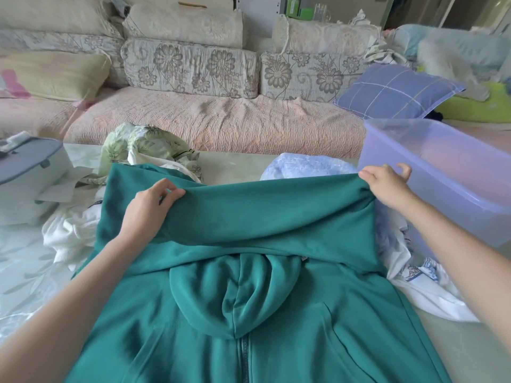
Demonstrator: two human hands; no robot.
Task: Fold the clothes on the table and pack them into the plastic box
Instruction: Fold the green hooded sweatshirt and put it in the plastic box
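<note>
A teal zip hoodie (249, 313) lies spread on the table, zipper and hood facing up in the middle. Its far part is lifted in a fold. My left hand (149, 208) grips the fold's left end. My right hand (387, 186) pinches the fold's right corner, close to the plastic box. The translucent purple plastic box (456, 178) stands on the table at the right. A green leaf-print garment (143, 145), white clothes (72, 233) and a light blue garment (304, 167) lie around the hoodie.
A grey and white appliance (25, 175) sits at the table's left. White printed fabric (420, 283) lies under the hoodie's right side. Behind the table is a sofa (215, 120) with a blue checked pillow (395, 92).
</note>
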